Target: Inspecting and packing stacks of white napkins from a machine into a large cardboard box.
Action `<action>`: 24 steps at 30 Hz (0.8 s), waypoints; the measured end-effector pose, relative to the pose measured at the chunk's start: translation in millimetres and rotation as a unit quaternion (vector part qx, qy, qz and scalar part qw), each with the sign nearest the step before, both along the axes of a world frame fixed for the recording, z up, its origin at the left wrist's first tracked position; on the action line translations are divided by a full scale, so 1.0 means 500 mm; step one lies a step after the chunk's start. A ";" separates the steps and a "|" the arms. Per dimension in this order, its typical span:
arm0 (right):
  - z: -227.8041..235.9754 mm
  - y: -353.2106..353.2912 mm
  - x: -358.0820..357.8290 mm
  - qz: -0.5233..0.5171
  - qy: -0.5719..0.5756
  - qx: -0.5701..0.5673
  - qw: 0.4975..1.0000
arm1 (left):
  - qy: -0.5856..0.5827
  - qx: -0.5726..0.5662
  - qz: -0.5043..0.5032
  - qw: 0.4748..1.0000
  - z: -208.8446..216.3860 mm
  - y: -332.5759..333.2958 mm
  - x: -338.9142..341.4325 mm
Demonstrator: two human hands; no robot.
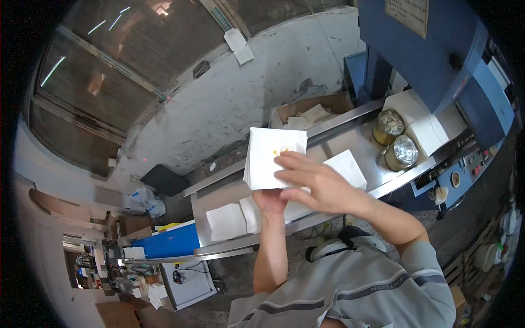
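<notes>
Stack of square white paper sheets (264, 165), held above silver metal worktop (363, 135).
Left hand (269, 201) grips near edge; right hand (322, 187), loosely spread, overlaps right edge, contact unclear. Exposed metal extends rightward; small orange print (275, 152) marks top.

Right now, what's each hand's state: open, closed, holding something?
Left hand: closed, holding the white stack at its near edge.
Right hand: open, fingers extended over the stack's right side; contact cannot be told.
</notes>
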State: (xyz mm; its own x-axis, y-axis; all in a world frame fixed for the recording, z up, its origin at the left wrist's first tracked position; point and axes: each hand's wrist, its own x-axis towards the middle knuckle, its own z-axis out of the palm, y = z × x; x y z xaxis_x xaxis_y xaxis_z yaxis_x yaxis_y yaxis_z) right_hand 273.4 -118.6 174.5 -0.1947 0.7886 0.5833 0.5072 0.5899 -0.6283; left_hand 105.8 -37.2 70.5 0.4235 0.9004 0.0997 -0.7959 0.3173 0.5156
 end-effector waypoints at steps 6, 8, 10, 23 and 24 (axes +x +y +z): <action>-0.039 -0.001 -0.005 -0.109 0.114 0.075 0.985 | -0.070 -0.013 -0.027 0.997 0.007 -0.001 -0.007; -0.068 0.004 0.010 -0.160 0.143 0.060 0.975 | -0.110 -0.045 -0.053 0.991 0.023 -0.003 0.000; -0.122 0.025 0.020 -0.079 0.405 -0.219 0.884 | -0.118 -0.059 -0.058 0.990 0.031 -0.012 0.013; -0.070 0.039 0.098 0.032 0.505 -0.299 0.809 | -0.017 -0.030 -0.140 0.990 0.012 -0.027 -0.062; -0.065 0.039 0.108 0.038 0.442 -0.311 0.840 | 0.080 -0.010 -0.138 0.987 0.023 -0.023 -0.065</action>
State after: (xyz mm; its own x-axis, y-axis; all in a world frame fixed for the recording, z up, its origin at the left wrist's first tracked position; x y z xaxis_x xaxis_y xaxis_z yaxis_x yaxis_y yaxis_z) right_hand 327.6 -98.9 141.8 0.0345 0.9994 0.0057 -0.3450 0.0172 -0.9385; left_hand 73.4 -48.9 82.2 0.6611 0.7503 -0.0049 -0.5872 0.5215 0.6191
